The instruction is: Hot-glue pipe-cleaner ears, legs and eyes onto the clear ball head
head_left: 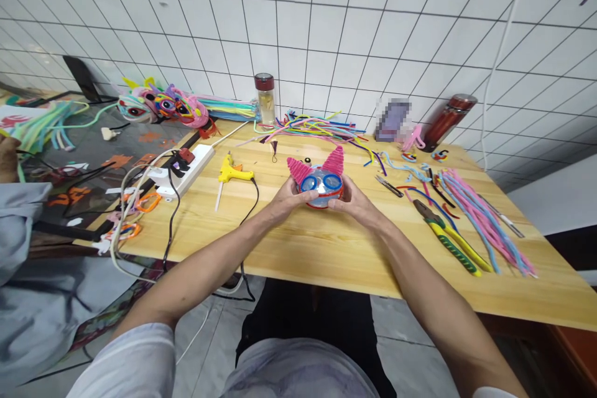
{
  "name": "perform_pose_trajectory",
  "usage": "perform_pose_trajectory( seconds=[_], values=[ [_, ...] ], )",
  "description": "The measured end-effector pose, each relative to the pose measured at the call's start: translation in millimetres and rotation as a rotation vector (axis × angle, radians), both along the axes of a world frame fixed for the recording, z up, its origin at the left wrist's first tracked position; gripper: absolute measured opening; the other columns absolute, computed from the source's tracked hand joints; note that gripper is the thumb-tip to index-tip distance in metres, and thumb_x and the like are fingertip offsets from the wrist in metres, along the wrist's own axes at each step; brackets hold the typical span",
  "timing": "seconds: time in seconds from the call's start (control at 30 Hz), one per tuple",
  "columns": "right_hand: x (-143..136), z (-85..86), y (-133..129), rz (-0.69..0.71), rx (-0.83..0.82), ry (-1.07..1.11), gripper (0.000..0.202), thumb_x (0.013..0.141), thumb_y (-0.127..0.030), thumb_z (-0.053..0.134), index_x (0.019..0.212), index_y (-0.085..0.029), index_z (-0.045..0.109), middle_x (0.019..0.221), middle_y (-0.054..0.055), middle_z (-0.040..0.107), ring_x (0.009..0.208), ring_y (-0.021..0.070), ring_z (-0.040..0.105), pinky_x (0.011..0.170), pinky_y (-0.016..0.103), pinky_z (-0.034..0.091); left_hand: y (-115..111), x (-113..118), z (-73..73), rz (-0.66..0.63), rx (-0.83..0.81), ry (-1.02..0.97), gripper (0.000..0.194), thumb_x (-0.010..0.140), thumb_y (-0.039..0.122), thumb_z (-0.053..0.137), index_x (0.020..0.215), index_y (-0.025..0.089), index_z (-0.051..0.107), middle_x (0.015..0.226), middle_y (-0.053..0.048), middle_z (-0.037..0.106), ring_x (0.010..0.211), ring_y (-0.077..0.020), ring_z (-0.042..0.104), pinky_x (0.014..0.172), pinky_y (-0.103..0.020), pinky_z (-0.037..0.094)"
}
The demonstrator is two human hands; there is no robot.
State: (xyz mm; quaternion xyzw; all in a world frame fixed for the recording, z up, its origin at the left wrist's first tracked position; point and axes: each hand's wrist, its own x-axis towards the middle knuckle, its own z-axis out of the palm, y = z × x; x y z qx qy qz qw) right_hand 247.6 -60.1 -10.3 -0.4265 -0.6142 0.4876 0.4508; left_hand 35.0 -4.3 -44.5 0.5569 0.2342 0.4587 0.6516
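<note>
A clear rounded piece [321, 197] with two blue rings, red edging and two pointed pink ears stands upright over the wooden table [298, 255]. My left hand [290, 200] grips its left side, the thumb across the lower front. On the right side my right hand [353, 200] holds it in the same way. The fingers behind the piece are hidden. A yellow glue gun [236, 174] lies left of my hands, and small snips [389, 186] lie to their right.
Pliers [448, 236] and pink and blue pipe cleaners [487, 221] lie right. A power strip [189, 171] with cables is left. Behind stand a glass bottle [265, 99] and red flask [448, 123]. Colourful masks [161, 106] and another person's sleeve [18, 217] are far left.
</note>
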Motion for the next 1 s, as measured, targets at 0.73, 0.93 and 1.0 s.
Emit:
perform_pose_trajectory(
  seconds=[0.73,0.93,1.0],
  values=[
    [14.8,-27.5,18.1,-0.058,-0.048,0.016,0.096,0.06,-0.054,0.103,0.141,-0.024,0.06,0.151,0.013,0.068,0.139,0.035,0.064,0.118,0.048,0.051,2.7,14.7,-12.7,0.047,0.062,0.064,0.09,0.062,0.046,0.102,0.133,0.017,0.056,0.144,-0.019,0.068,0.138,-0.0372,0.065,0.121,-0.052,0.049],
    [23.2,-17.7,21.0,-0.034,-0.031,0.057,0.091,0.06,-0.053,0.102,0.138,-0.025,0.064,0.153,0.01,0.067,0.142,0.0346,0.062,0.122,0.047,0.048,6.6,16.3,-13.5,-0.023,0.117,0.027,0.099,0.065,0.049,0.1,0.147,0.022,0.05,0.156,-0.018,0.059,0.148,-0.0379,0.057,0.125,-0.053,0.046],
    [25.9,-17.5,22.7,-0.072,-0.02,0.065,0.088,0.059,-0.055,0.101,0.135,-0.026,0.066,0.152,0.01,0.068,0.142,0.0349,0.061,0.122,0.048,0.048,10.6,13.0,-14.2,-0.004,0.122,0.039,0.102,0.068,0.051,0.098,0.152,0.023,0.048,0.164,-0.019,0.051,0.152,-0.0392,0.052,0.125,-0.055,0.045]
  ],
)
